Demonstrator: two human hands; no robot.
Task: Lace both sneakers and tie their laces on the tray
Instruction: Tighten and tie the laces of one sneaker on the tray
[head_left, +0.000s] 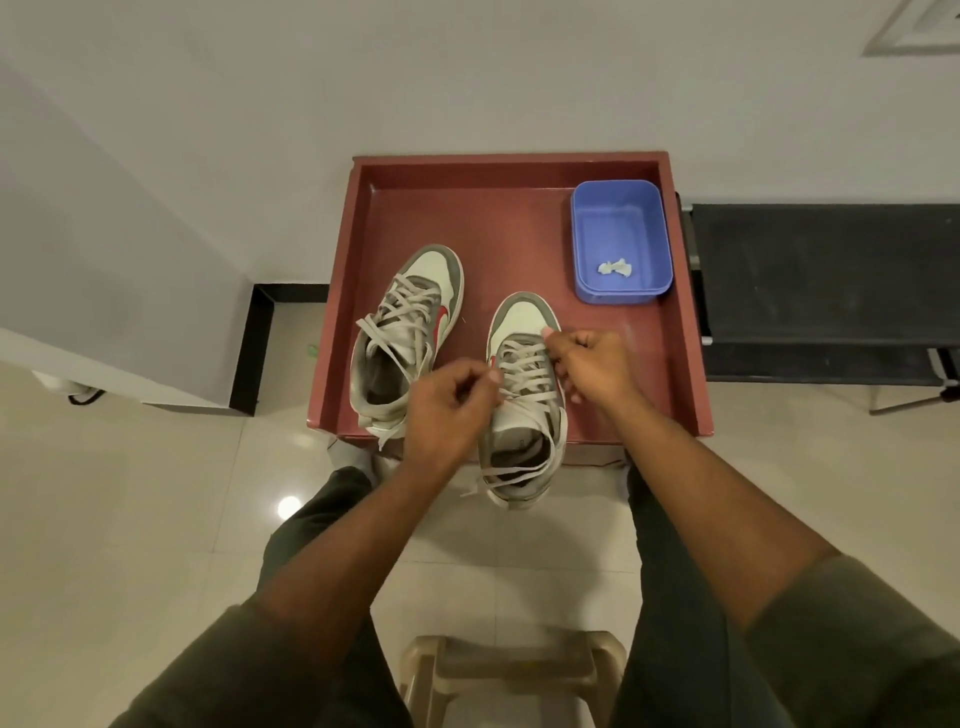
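A red raised-edge tray (511, 223) holds 2 sneakers: left sneaker (402, 338) sits inside w/ bare floor beyond, right sneaker (524, 405) overhangs the near rim. Left hand (449, 410) and right hand (592, 366), fingers curled, each pinch its laces (522, 364). 1 blue tub (621, 241) sits in far-right corner.

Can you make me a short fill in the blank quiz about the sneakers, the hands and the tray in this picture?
1. Both hands, the left hand and the right hand, work on the laces of the sneaker on the ____ side.
2. The blue tub sits in the tray's far ____ corner.
3. The heel of the right sneaker hangs over the tray's ____ edge.

Missing words: right; right; near
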